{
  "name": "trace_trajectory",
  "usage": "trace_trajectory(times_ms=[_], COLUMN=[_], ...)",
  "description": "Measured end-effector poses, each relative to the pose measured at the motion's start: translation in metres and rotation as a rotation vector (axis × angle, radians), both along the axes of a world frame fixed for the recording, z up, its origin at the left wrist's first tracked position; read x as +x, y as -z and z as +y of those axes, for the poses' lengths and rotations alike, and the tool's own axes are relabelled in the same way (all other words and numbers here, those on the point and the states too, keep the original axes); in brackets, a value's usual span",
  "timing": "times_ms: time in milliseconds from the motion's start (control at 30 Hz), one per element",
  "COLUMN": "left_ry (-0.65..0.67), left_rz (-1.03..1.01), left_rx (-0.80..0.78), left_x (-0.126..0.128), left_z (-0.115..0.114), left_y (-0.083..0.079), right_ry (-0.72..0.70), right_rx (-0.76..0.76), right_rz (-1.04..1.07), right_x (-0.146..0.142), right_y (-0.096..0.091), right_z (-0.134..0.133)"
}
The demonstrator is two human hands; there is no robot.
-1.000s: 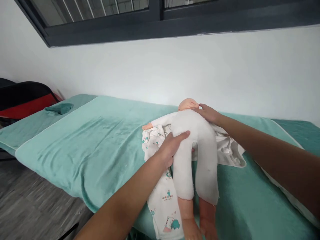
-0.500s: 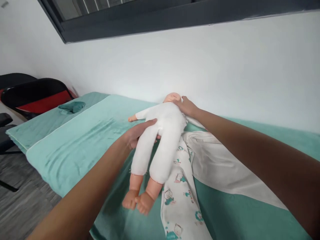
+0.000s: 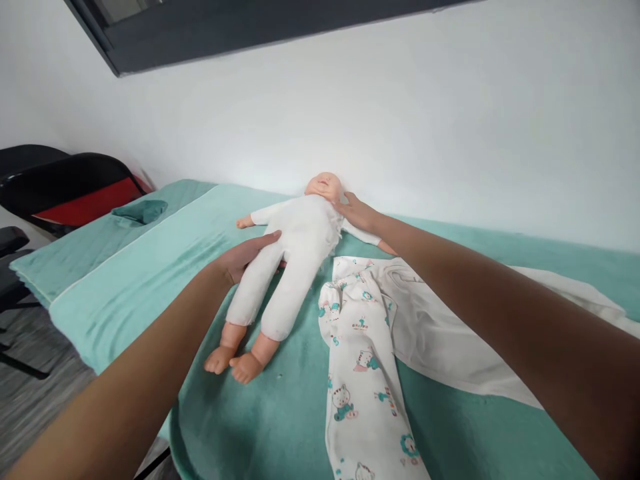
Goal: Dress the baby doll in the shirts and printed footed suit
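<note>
A baby doll with a white cloth body and plastic head, hands and feet lies face up on a green bed cover, its head close to the wall. My left hand is around the doll's upper leg at the hip, thumb on top and its other fingers mostly hidden beneath. At the doll's neck and shoulder, my right hand holds it from the side, with some fingers out of sight behind it. A white baby garment printed with teal animals is spread to the right of the doll's legs.
Plain white cloth extends rightward from the printed garment under my right forearm. A white wall and a dark window frame stand behind the bed. Black and red chairs are at the left, near a small green cloth.
Both hands have moved the doll left and lowered it onto the cover, off the printed garment. More of the garment's upper end and the doll's face now show.
</note>
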State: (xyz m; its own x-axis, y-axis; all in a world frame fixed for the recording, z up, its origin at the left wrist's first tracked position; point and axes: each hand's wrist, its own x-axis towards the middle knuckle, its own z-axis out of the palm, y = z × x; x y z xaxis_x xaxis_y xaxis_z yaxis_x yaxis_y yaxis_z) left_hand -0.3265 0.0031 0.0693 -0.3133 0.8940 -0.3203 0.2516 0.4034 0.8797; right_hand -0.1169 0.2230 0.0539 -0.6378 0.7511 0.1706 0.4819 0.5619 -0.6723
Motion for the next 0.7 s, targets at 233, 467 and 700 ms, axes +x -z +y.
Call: trace_trajectory(times_ms=[233, 467, 700], left_ry=[-0.274, 0.342, 0.605], left_rz=[0.9, 0.907, 0.864], left_rx=[0.289, -0.104, 0.739], left_x=[0.074, 0.178, 0.242], left_z=[-0.042, -0.079, -0.088], left_y=[-0.018, 0.013, -0.009], right_ry=[0.243, 0.113, -0.037], right_rx=[0.052, 0.046, 0.23], right_rz=[-0.492, -0.724, -0.515], right_x=[0.152, 0.232, 0.253], right_y=[0.001, -0.013, -0.051], right_z=[-0.025, -0.079, -0.153])
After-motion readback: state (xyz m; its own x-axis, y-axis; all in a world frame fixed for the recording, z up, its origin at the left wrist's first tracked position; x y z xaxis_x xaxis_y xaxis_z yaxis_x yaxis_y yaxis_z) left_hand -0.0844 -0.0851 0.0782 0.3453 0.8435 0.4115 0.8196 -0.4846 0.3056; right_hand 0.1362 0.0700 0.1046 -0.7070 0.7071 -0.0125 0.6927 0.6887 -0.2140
